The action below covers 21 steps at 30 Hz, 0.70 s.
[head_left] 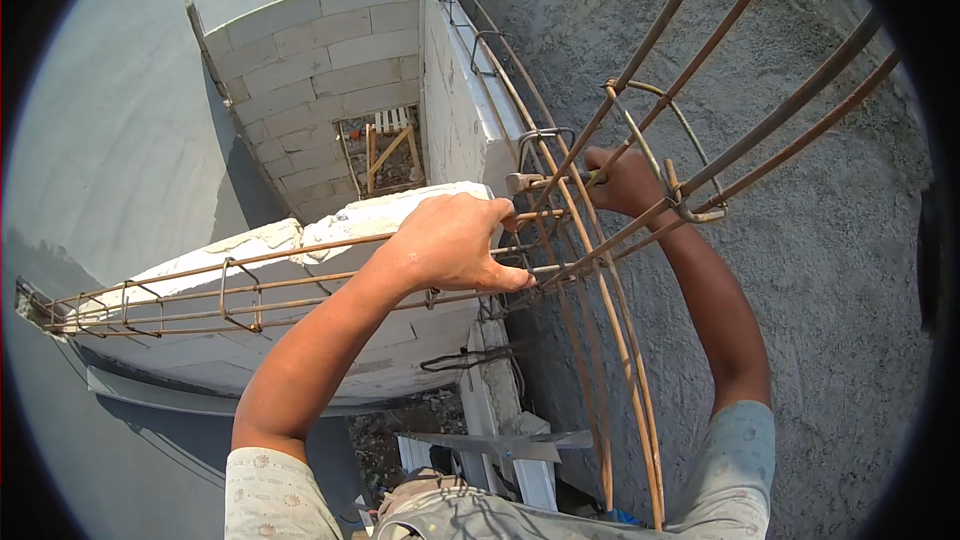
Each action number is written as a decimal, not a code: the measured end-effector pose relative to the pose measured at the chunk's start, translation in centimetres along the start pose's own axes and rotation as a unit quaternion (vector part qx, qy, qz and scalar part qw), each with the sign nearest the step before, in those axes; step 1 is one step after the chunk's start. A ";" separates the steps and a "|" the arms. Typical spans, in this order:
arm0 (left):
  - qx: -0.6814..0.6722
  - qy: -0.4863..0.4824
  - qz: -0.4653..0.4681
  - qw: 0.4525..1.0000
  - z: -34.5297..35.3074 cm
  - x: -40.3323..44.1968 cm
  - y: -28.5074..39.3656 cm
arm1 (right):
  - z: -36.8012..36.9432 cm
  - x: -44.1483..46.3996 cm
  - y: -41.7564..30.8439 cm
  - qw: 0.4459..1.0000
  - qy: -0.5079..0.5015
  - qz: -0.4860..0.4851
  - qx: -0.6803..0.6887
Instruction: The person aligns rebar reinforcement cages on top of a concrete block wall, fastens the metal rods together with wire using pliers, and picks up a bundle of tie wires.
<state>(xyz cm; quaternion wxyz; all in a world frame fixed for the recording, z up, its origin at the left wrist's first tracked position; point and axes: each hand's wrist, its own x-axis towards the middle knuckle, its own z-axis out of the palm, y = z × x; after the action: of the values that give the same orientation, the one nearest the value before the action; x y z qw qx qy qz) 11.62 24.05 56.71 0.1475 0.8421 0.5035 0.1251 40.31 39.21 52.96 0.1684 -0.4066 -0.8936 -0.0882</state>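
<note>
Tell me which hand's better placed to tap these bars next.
Probably the right hand: it holds what looks like a hammer, head beside the steel bars. The left hand, at the bars, shows no visible tool.

Back wall (pixel 370 32): pale blocks in staggered courses
Opening (pixel 351 152): low in those blocks, showing timber pieces (pixel 371 160) and pale slats (pixel 390 120)
Right side: rough grey wall (pixel 840 290)
Left side: smoother grey wall (pixel 110 90)
Below: rubble (pixel 440 408)
</note>
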 end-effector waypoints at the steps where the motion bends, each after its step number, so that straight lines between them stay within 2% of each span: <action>1: 0.004 0.004 0.003 1.000 0.1 0.2 -0.2 | 0.3 1.0 0.2 0.990 -0.095 0.107 -0.021; 4: -0.001 -0.001 0.003 1.000 -0.6 0.4 -0.2 | 0.6 -0.5 1.8 0.997 -0.056 0.026 0.054; 5: -0.006 0.004 0.004 1.000 -0.3 0.4 -0.5 | 0.8 -1.2 2.4 0.992 -0.081 0.097 0.001; 7: -0.012 -0.007 0.001 1.000 -0.3 0.3 -0.5 | -3.2 -3.0 0.6 0.969 -0.130 0.205 -0.051; 10: -0.010 -0.007 -0.008 1.000 -0.2 0.4 -0.7 | -4.9 -6.0 1.7 0.973 -0.033 0.227 -0.020; 13: -0.005 -0.017 -0.015 1.000 -0.4 0.4 -0.5 | -5.8 -4.6 1.7 0.978 0.026 0.191 -0.086; 16: -0.006 -0.027 -0.024 0.999 -0.7 0.3 -0.2 | -7.8 -1.0 1.3 0.988 0.105 0.062 -0.098; 19: -0.011 0.019 0.014 1.000 0.3 0.4 -1.0 | -11.1 2.1 0.3 0.980 0.079 -0.093 -0.159; 21: -0.012 0.011 0.010 1.000 0.0 0.2 -0.7 | -12.4 3.9 -0.8 0.972 0.053 -0.140 -0.180</action>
<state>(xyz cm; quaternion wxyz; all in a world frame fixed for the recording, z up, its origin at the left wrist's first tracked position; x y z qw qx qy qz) 11.14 24.54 56.50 0.1506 0.8436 0.4955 0.1420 40.15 37.70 65.86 0.1254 -0.2962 -0.9007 -0.2919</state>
